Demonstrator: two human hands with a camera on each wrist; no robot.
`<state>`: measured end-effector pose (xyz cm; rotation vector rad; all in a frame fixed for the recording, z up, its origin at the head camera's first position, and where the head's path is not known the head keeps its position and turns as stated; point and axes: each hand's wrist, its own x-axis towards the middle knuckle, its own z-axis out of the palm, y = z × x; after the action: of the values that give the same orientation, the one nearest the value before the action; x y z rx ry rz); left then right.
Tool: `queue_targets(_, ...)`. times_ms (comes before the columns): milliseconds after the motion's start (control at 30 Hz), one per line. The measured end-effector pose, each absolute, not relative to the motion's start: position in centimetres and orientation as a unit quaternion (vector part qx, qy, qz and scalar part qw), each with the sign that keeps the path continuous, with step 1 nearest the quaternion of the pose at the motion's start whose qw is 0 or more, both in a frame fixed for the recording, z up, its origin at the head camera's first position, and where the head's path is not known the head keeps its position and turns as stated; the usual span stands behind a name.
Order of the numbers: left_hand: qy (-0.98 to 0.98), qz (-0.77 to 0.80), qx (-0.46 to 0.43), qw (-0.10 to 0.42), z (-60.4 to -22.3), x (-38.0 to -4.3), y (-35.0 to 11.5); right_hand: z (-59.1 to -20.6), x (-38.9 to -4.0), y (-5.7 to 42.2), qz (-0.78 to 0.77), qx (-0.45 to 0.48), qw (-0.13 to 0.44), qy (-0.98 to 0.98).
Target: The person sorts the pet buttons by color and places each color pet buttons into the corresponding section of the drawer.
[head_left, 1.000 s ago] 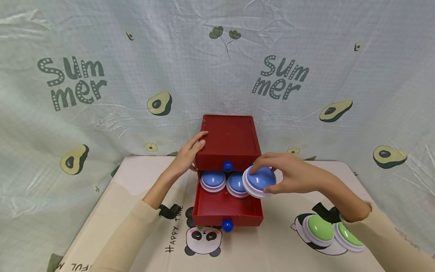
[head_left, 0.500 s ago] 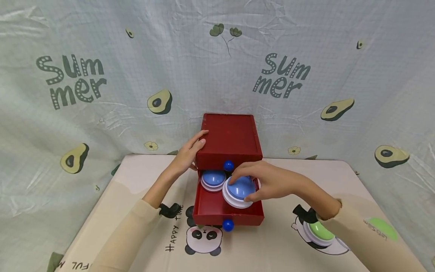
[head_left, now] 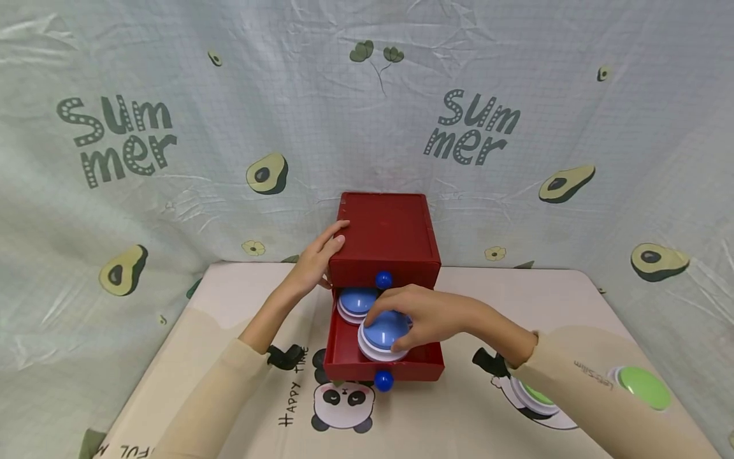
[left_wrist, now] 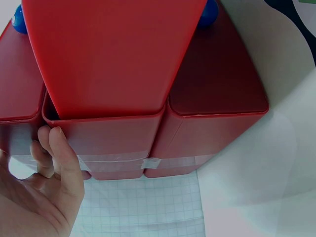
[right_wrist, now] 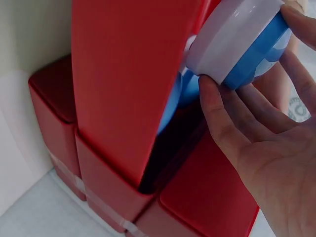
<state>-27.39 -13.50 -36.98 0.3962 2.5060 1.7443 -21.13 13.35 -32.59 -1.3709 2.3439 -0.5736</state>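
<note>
My right hand [head_left: 432, 312] grips a blue push-button buzzer [head_left: 385, 330] with a white base, fingers and thumb spread around its rim. The buzzer is slightly tilted over the pulled-out drawer [head_left: 413, 372] of a small red drawer cabinet [head_left: 387, 229]. Another blue buzzer [head_left: 358, 301] sits at the drawer's back left. In the right wrist view blue domes [right_wrist: 190, 89] show inside the drawer, partly covered by its wall. My left hand [head_left: 314, 264] rests against the cabinet's left side, with fingertips at its top edge; in the left wrist view its fingers [left_wrist: 66, 155] touch the red side wall.
Blue round knobs [head_left: 383, 381] mark the drawer fronts. Two green buzzers lie at the right of the table, one [head_left: 645, 387] beyond my right sleeve, the other [head_left: 533, 395] partly hidden by it. A patterned cloth [head_left: 229, 127] hangs close behind the cabinet.
My right hand has carried the blue buzzer leftward and lower, from the drawer's right side to over its middle, covering the second buzzer in the drawer. The left hand has stayed put.
</note>
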Motion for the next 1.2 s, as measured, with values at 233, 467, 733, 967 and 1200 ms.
queue_targets(233, 0.814, 0.566, 0.128, 0.031, -37.0, -27.4, -13.5, -33.5, -21.2, 12.4, -0.181, -0.475, 0.209, 0.835)
queue_targets(467, 0.815, 0.564, 0.131, 0.030, -37.1, -27.5, -13.4, -34.0, -21.4, 12.4, -0.176, -0.470, 0.201, 0.842)
queue_targets(733, 0.813, 0.568, 0.128, 0.032, -37.1, -27.5, -13.4, -34.4, -21.8, 11.9, -0.160, -0.464, 0.188, 0.851)
queue_targets(967, 0.812, 0.568, 0.129, 0.031, -36.9, -27.3, -13.4, -35.1, -21.6, 11.2, -0.130, -0.473, 0.182, 0.852)
queue_targets(1200, 0.812, 0.568, 0.128, 0.032, -36.9, -27.3, -13.5, -35.4, -21.9, 10.7, -0.126, -0.483, 0.181, 0.847)
